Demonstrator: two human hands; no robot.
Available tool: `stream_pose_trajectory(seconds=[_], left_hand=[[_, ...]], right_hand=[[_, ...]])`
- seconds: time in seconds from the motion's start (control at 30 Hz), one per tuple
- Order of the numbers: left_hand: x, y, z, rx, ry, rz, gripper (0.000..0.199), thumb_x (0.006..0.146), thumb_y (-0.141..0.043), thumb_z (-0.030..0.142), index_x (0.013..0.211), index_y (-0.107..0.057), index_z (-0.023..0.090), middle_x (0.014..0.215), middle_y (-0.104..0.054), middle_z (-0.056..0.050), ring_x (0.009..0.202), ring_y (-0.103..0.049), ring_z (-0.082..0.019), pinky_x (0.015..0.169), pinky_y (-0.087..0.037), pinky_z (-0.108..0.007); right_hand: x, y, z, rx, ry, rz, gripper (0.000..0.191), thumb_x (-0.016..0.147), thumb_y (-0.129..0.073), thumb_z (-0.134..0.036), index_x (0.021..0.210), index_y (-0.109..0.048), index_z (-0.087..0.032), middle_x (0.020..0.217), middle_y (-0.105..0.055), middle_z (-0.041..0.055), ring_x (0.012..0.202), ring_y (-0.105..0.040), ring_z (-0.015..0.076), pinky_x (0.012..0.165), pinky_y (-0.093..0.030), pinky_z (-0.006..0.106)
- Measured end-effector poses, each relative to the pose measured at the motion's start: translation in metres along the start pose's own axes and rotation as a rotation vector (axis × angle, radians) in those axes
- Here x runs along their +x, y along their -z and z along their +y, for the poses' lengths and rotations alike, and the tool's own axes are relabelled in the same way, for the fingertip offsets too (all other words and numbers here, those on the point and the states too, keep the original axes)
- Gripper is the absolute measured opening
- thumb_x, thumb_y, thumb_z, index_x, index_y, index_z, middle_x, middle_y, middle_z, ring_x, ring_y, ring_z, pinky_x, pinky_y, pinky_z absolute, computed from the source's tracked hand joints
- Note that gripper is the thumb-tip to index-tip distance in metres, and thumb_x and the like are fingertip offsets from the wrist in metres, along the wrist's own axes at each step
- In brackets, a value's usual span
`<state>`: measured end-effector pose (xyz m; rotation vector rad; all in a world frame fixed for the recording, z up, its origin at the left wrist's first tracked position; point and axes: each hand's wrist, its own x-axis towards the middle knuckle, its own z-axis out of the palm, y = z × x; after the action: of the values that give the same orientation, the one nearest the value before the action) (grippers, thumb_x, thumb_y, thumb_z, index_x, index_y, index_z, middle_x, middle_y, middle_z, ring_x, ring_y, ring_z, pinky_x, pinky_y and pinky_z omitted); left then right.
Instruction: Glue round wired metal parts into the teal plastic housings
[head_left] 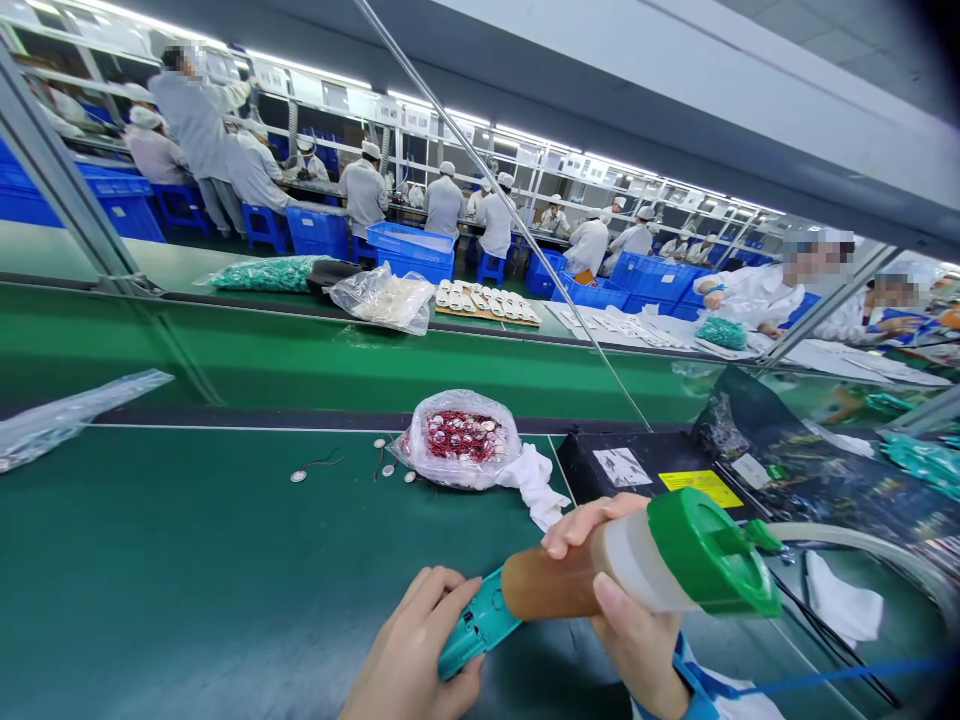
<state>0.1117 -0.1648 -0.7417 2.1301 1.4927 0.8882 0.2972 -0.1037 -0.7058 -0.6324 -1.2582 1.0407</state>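
Note:
My left hand [420, 640] is closed round a teal plastic shell [480, 622] with small dark parts inside it, low in the middle of the view. My right hand [630, 620] grips a clear bottle [637, 565] with a green lid [709, 550] and brownish contents. The bottle lies tilted almost on its side, its brown end over the upper end of the shell. Whether the two touch is hard to tell. Beyond my hands, an open plastic bag [465, 440] holds red wires and small round discs.
Several loose discs with wires [298, 476] lie left of the bag. White cloth [534, 482] sits beside it. At the right are a black box [622, 465], a curved pale tube and another cloth [844, 598]. A green conveyor [300, 365] runs behind; people in white work beyond.

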Motion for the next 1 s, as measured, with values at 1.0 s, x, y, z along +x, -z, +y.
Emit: stream_pose_trajectory(seconds=[1.0], left_hand=[[-0.009,-0.022,-0.006,-0.122,0.044,0.055,0.059,0.058,-0.051,-0.005,0.109,-0.059,0.024,0.091,-0.055,-0.002,0.083,-0.059,-0.018,0.070,-0.054,-0.030]], right_hand=[[-0.003,0.006,-0.003,-0.212,0.112,-0.124,0.013,0.080,-0.063,-0.037,0.086,-0.063,-0.025,0.075,-0.062,0.0056,0.078,-0.062,0.0267,0.074,-0.053,0.045]])
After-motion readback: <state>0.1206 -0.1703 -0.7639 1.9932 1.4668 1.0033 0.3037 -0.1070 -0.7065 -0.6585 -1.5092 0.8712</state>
